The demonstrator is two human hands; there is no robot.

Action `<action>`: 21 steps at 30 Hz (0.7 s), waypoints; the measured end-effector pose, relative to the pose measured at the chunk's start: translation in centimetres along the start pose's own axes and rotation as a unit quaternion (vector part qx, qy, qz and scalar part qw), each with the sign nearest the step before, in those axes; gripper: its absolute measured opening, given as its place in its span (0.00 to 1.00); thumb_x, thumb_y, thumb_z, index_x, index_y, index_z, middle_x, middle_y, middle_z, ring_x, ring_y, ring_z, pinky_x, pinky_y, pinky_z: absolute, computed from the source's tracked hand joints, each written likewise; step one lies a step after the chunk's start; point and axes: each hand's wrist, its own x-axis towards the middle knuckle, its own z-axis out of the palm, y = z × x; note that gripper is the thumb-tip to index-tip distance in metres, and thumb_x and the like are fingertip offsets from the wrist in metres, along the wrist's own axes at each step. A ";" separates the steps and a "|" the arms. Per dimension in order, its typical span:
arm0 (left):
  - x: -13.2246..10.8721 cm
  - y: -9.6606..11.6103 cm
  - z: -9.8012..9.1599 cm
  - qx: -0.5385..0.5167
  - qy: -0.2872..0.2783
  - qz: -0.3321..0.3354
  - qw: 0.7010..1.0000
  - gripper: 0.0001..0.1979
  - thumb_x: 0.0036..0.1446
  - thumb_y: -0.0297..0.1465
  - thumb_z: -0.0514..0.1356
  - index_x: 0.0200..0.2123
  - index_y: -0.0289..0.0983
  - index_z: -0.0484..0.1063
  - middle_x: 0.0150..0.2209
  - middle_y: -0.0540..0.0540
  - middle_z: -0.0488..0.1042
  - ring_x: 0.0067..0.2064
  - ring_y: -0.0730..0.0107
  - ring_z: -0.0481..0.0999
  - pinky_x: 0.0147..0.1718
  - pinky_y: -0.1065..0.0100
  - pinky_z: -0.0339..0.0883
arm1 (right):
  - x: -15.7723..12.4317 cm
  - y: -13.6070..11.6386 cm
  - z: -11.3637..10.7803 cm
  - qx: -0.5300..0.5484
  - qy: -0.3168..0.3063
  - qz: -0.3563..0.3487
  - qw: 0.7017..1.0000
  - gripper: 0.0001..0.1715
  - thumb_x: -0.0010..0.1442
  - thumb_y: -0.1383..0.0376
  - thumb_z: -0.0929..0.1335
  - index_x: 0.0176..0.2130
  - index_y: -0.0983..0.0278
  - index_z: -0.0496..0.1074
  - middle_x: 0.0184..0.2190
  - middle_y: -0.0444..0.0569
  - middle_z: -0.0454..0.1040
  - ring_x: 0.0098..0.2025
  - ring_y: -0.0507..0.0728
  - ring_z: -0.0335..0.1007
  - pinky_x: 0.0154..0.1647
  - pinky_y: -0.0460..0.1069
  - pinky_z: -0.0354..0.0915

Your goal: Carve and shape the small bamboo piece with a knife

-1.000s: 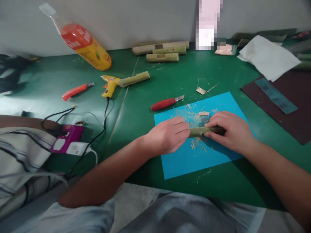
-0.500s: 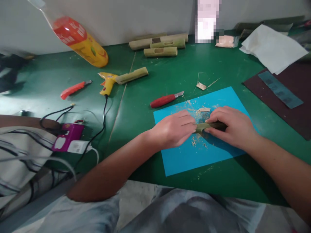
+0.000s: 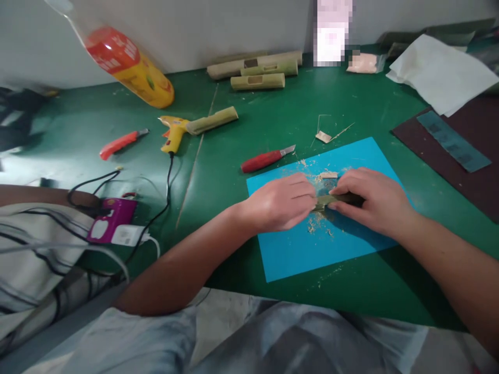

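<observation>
A short bamboo tube [image 3: 323, 201] lies crosswise between my hands, above a blue sheet [image 3: 304, 259]. My left hand [image 3: 283, 202] is closed around its left end, fingers curled out of sight. At the other end, my right hand [image 3: 372, 200] pinches the tube between thumb and fingers. Pale shavings [image 3: 312, 226] are scattered on the sheet under and around the tube. Just behind it rests a small bamboo chip [image 3: 328, 175]. A red-handled knife [image 3: 267, 160] lies beyond the sheet's back left edge, blade pointing right.
Left of the sheet are a yellow glue gun [image 3: 174, 136], another red knife [image 3: 122, 144] and a purple power strip [image 3: 113, 221] with cables. Bamboo tubes [image 3: 257, 82] and a large drink bottle [image 3: 128, 65] stand along the wall. Another person's arm [image 3: 47, 196] rests at the left.
Both hands keep their hold on the bamboo tube with hardly any movement. The view has shifted very slightly; the things on the table stay put.
</observation>
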 end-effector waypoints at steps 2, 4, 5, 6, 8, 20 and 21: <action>-0.6 0.1 -0.5 0.012 0.002 -0.013 1.000 0.08 0.70 0.24 0.59 0.36 0.36 0.75 0.37 0.44 0.82 0.39 0.64 0.80 0.41 0.62 0.76 | 0.0 0.0 0.0 0.003 0.000 -0.003 1.000 0.12 0.69 0.52 0.71 0.40 0.57 0.77 0.39 0.50 0.80 0.42 0.63 0.74 0.42 0.57 0.62; -1.1 0.3 -0.8 0.019 0.004 -0.030 0.999 0.06 0.69 0.23 0.60 0.38 0.36 0.75 0.37 0.45 0.83 0.38 0.65 0.80 0.40 0.62 0.76 | 0.0 0.0 0.0 0.005 0.001 -0.003 1.000 0.13 0.69 0.52 0.71 0.40 0.57 0.77 0.39 0.50 0.80 0.43 0.64 0.74 0.42 0.57 0.62; -1.1 0.3 -0.7 0.018 0.007 -0.034 0.999 0.06 0.69 0.23 0.60 0.38 0.35 0.75 0.37 0.45 0.83 0.39 0.65 0.81 0.40 0.62 0.76 | 0.0 0.0 0.0 0.004 0.001 -0.002 1.000 0.13 0.69 0.52 0.70 0.40 0.57 0.77 0.40 0.51 0.80 0.43 0.64 0.74 0.42 0.57 0.62; -1.0 0.3 -0.5 0.017 0.010 -0.034 0.999 0.06 0.69 0.24 0.60 0.38 0.36 0.75 0.37 0.44 0.83 0.39 0.64 0.81 0.40 0.62 0.76 | 0.1 0.0 0.0 0.004 0.001 0.000 1.000 0.13 0.69 0.52 0.70 0.40 0.57 0.78 0.40 0.51 0.80 0.43 0.64 0.74 0.42 0.57 0.62; -0.4 0.3 0.0 0.015 0.009 -0.024 1.000 0.08 0.70 0.25 0.59 0.36 0.36 0.75 0.37 0.44 0.82 0.39 0.64 0.81 0.41 0.62 0.76 | 0.1 0.0 0.0 0.004 -0.001 0.004 1.000 0.12 0.68 0.52 0.71 0.40 0.57 0.78 0.40 0.51 0.80 0.43 0.64 0.74 0.42 0.57 0.62; -0.5 0.3 0.4 0.037 0.038 -0.015 0.998 0.07 0.71 0.25 0.59 0.38 0.37 0.75 0.38 0.45 0.83 0.40 0.66 0.82 0.41 0.63 0.77 | 0.3 0.4 0.1 -0.003 0.005 -0.019 1.000 0.14 0.70 0.52 0.69 0.41 0.57 0.80 0.41 0.50 0.82 0.44 0.63 0.75 0.42 0.57 0.62; -0.1 0.3 0.7 0.034 0.036 -0.012 0.999 0.08 0.71 0.25 0.59 0.37 0.37 0.75 0.38 0.45 0.83 0.41 0.66 0.82 0.41 0.62 0.78 | 0.4 0.4 0.1 -0.007 0.004 -0.019 1.000 0.14 0.70 0.53 0.69 0.41 0.57 0.81 0.41 0.51 0.82 0.44 0.63 0.74 0.42 0.57 0.62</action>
